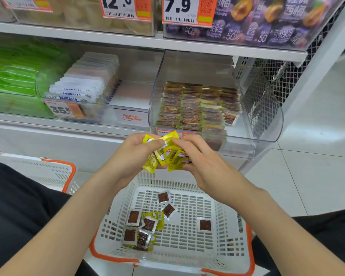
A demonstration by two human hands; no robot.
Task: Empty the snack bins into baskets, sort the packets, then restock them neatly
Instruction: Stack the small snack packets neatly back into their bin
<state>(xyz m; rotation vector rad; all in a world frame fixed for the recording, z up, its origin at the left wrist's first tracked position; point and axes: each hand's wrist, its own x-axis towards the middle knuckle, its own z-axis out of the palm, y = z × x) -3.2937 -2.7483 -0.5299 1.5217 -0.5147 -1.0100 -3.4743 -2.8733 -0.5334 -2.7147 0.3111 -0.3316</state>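
Squaring a bunch of packets (168,156) above the basket (223,242), on the bin's (267,126) near side: left hand (136,154) and right hand (199,162) both grip it. Best align edges and faces first, then slot it into the short right row.

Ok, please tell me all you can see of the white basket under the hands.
The white slotted plastic basket with an orange rim sits upright below the left hand and right hand; neither touches it. Walls and bottom are slotted grids. Inside lie loose small square snack packets, brown and yellow, mostly left.
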